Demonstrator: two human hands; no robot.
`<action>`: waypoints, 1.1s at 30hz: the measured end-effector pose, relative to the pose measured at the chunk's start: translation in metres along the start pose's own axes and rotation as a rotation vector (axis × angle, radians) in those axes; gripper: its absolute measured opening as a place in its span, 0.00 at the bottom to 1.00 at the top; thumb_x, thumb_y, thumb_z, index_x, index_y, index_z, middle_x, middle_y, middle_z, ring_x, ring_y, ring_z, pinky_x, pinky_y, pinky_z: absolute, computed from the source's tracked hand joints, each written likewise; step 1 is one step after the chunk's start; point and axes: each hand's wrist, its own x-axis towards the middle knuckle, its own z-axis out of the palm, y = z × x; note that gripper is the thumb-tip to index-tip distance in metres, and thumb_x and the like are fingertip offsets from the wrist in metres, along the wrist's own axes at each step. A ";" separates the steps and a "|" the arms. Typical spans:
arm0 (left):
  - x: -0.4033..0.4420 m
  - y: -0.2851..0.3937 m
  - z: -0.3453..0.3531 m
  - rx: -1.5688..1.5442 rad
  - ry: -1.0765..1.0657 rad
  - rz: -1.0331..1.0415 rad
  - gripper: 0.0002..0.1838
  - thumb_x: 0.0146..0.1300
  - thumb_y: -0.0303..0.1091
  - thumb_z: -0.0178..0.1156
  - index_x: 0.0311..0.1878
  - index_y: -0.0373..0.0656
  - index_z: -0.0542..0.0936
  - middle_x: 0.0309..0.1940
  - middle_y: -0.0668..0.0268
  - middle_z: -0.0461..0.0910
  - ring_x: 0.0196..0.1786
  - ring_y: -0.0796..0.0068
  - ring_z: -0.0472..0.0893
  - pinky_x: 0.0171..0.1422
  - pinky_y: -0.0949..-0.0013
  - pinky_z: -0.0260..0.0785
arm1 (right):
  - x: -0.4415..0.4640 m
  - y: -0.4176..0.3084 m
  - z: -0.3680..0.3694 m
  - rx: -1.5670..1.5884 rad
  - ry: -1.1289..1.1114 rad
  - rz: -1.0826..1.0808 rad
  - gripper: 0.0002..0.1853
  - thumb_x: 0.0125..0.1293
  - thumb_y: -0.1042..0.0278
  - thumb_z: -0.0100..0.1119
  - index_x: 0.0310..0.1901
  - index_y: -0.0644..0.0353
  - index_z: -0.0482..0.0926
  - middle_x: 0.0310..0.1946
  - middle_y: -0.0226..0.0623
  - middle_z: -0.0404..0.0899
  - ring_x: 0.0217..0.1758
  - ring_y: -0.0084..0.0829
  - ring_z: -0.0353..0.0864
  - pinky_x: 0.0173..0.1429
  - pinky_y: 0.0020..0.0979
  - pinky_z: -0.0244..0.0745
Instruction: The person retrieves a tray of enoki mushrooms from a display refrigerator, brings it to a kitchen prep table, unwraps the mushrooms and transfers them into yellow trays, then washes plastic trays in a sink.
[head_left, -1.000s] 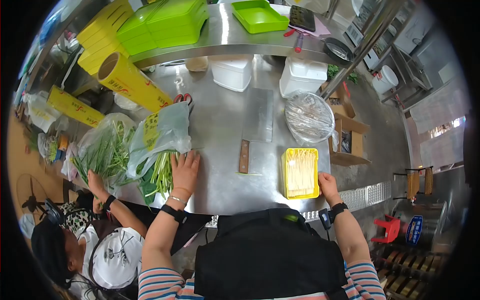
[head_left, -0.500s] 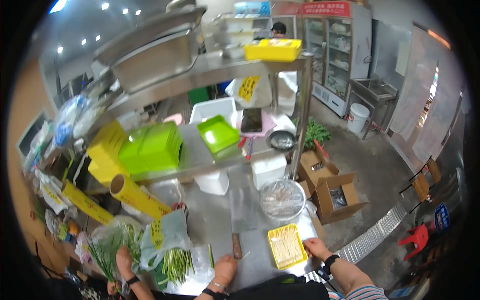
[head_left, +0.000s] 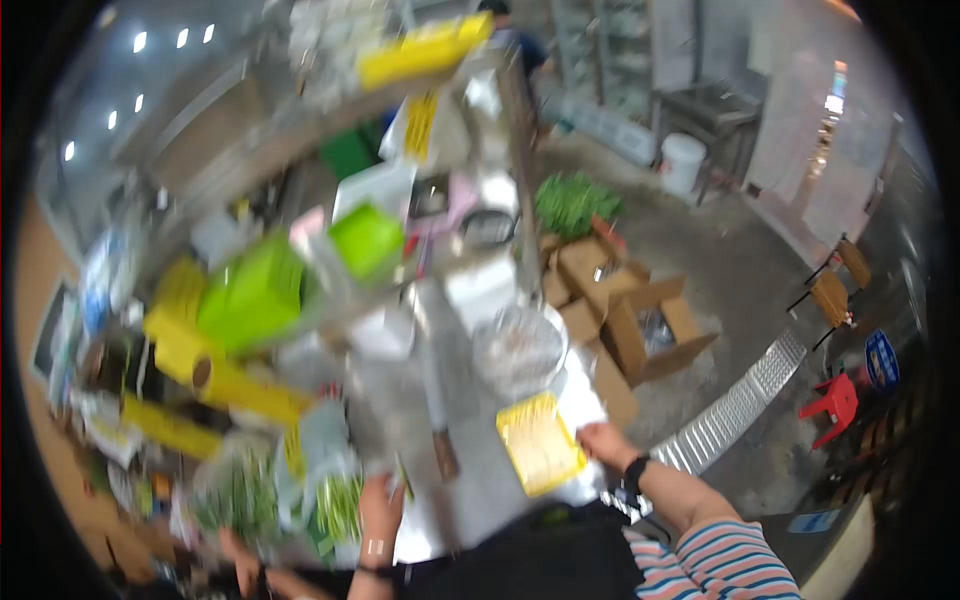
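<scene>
Resting at the right rim of the yellow tray [head_left: 542, 446]: right hand [head_left: 606, 446], fingers curled in, seemingly touching the rim, perhaps to steady it; from where I stand blur hides any grip, so I cannot tell

Left hand [head_left: 381, 508]: over the near part of the steel table [head_left: 480, 495], fingers a little bent; one thin green stalk [head_left: 402, 474] at the fingertips, pinched or merely beside them, I cannot tell

Yellow tray: on the table near the worker, filled with pale sticks, seemingly laid all one way, presumably so they sit flat

Green stems [head_left: 341, 508]: just left of the left hand, ends out of a plastic bag [head_left: 322, 440], which likely keeps the bunch together

Co-worker's hand [head_left: 240, 556]: farther left, near leafy greens [head_left: 240, 492]; finger spread too blurred to tell

Cleaver [head_left: 445, 455]: between left hand and tray, wooden handle towards the worker, blade away, a handy and safe way to lie, I judge

Wrapped bowl [head_left: 520, 350]: just beyond the tray, clear film over it, probably to keep the contents covered

Yellow roll [head_left: 250, 392]: slanting, back left, out of the working space

White tubs [head_left: 485, 288]: two, behind the cleaver and bowl

Green tray [head_left: 367, 241]: farther back, tilted in view

Cardboard boxes [head_left: 625, 350]: on the floor to the right, flaps open

White bucket [head_left: 682, 162]: farthest, beside a sink stand
</scene>
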 end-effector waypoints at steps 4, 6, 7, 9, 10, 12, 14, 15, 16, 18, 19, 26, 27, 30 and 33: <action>0.021 0.055 0.061 -0.041 -0.146 -0.074 0.33 0.53 0.52 0.65 0.54 0.35 0.72 0.47 0.48 0.76 0.48 0.49 0.78 0.52 0.56 0.71 | -0.007 -0.016 -0.001 0.108 -0.048 0.079 0.15 0.69 0.61 0.49 0.28 0.61 0.75 0.12 0.32 0.73 0.10 0.22 0.66 0.16 0.24 0.61; 0.029 0.070 0.074 0.019 -0.201 -0.148 0.33 0.53 0.50 0.65 0.55 0.37 0.68 0.49 0.48 0.74 0.47 0.47 0.77 0.52 0.56 0.71 | -0.010 -0.025 0.000 0.113 -0.036 0.126 0.15 0.70 0.61 0.48 0.28 0.60 0.75 0.12 0.32 0.72 0.09 0.21 0.65 0.15 0.23 0.60; 0.033 0.073 0.081 0.016 -0.193 -0.172 0.33 0.53 0.50 0.65 0.55 0.37 0.68 0.49 0.48 0.74 0.47 0.47 0.77 0.52 0.56 0.71 | -0.011 -0.031 -0.001 0.101 -0.037 0.138 0.15 0.70 0.61 0.48 0.28 0.60 0.75 0.11 0.32 0.71 0.09 0.21 0.65 0.15 0.23 0.59; 0.038 0.066 0.095 0.005 -0.219 -0.322 0.30 0.52 0.46 0.65 0.53 0.38 0.67 0.49 0.49 0.73 0.47 0.46 0.77 0.52 0.55 0.72 | -0.010 -0.030 -0.001 0.105 -0.038 0.131 0.15 0.70 0.61 0.48 0.28 0.60 0.74 0.11 0.31 0.71 0.08 0.22 0.64 0.14 0.24 0.58; 0.040 0.063 0.100 0.015 -0.206 -0.337 0.26 0.51 0.40 0.64 0.50 0.38 0.68 0.48 0.48 0.73 0.46 0.47 0.78 0.51 0.53 0.72 | -0.008 -0.028 -0.001 0.093 -0.027 0.121 0.15 0.70 0.62 0.49 0.27 0.60 0.74 0.11 0.31 0.71 0.08 0.22 0.64 0.14 0.24 0.58; 0.043 0.055 0.108 0.005 -0.211 -0.366 0.25 0.50 0.39 0.64 0.49 0.37 0.69 0.47 0.48 0.74 0.45 0.47 0.78 0.50 0.53 0.72 | -0.008 -0.027 -0.001 0.080 -0.028 0.112 0.15 0.70 0.61 0.48 0.27 0.60 0.74 0.11 0.31 0.71 0.08 0.22 0.64 0.13 0.24 0.57; 0.047 0.034 0.118 -0.153 -0.265 -0.395 0.20 0.48 0.38 0.63 0.42 0.35 0.73 0.40 0.48 0.79 0.43 0.52 0.80 0.47 0.54 0.72 | -0.009 -0.029 -0.002 0.061 -0.033 0.106 0.15 0.70 0.61 0.49 0.27 0.60 0.74 0.11 0.31 0.71 0.08 0.21 0.64 0.13 0.24 0.57; 0.043 0.027 0.118 -0.154 -0.253 -0.401 0.20 0.48 0.38 0.63 0.42 0.35 0.73 0.40 0.48 0.79 0.43 0.52 0.80 0.47 0.54 0.72 | -0.010 -0.028 -0.003 0.053 -0.031 0.108 0.15 0.70 0.60 0.49 0.27 0.60 0.74 0.11 0.30 0.71 0.08 0.21 0.64 0.13 0.23 0.57; 0.038 0.021 0.116 -0.495 -0.304 -0.561 0.20 0.47 0.39 0.63 0.40 0.35 0.74 0.35 0.49 0.79 0.39 0.54 0.80 0.44 0.56 0.72 | -0.010 -0.028 -0.003 0.050 -0.024 0.101 0.15 0.70 0.60 0.49 0.27 0.59 0.74 0.11 0.30 0.71 0.08 0.21 0.65 0.13 0.23 0.57; 0.033 0.010 0.115 -0.763 -0.267 -0.642 0.18 0.47 0.39 0.62 0.37 0.35 0.75 0.28 0.52 0.79 0.31 0.59 0.80 0.36 0.60 0.72 | -0.012 -0.032 -0.001 0.056 -0.021 0.108 0.16 0.69 0.60 0.49 0.27 0.60 0.74 0.11 0.31 0.71 0.08 0.21 0.65 0.13 0.23 0.58; 0.025 0.006 0.117 -0.688 -0.189 -0.591 0.17 0.48 0.39 0.61 0.36 0.35 0.75 0.25 0.54 0.79 0.26 0.62 0.80 0.31 0.62 0.72 | -0.010 -0.032 -0.001 0.057 -0.011 0.116 0.16 0.69 0.60 0.50 0.26 0.60 0.74 0.11 0.31 0.72 0.08 0.21 0.66 0.13 0.22 0.58; -0.034 0.012 0.045 -0.908 -0.205 -0.675 0.14 0.50 0.32 0.61 0.37 0.36 0.73 0.19 0.65 0.73 0.17 0.77 0.73 0.20 0.72 0.65 | -0.010 -0.034 -0.002 0.054 -0.015 0.140 0.17 0.70 0.58 0.50 0.25 0.59 0.74 0.11 0.30 0.71 0.07 0.21 0.64 0.12 0.23 0.58; -0.034 0.013 0.040 -0.998 -0.191 -0.727 0.13 0.51 0.30 0.61 0.39 0.36 0.72 0.19 0.67 0.72 0.16 0.78 0.72 0.19 0.73 0.63 | -0.010 -0.030 -0.002 0.043 -0.025 0.154 0.17 0.70 0.58 0.50 0.25 0.59 0.74 0.11 0.30 0.71 0.07 0.21 0.64 0.12 0.23 0.58; -0.031 0.017 0.040 -1.052 -0.063 -0.747 0.13 0.53 0.27 0.58 0.41 0.36 0.70 0.18 0.68 0.71 0.15 0.80 0.70 0.17 0.75 0.60 | -0.008 -0.034 -0.001 0.057 0.002 0.160 0.17 0.69 0.58 0.51 0.24 0.59 0.73 0.11 0.30 0.71 0.07 0.21 0.64 0.12 0.23 0.57; -0.032 0.013 0.044 -1.077 0.046 -0.793 0.12 0.53 0.25 0.57 0.41 0.35 0.69 0.19 0.67 0.71 0.15 0.80 0.70 0.17 0.74 0.60 | -0.007 -0.032 0.000 0.067 0.036 0.146 0.17 0.69 0.59 0.52 0.24 0.59 0.73 0.11 0.30 0.71 0.07 0.21 0.64 0.12 0.23 0.57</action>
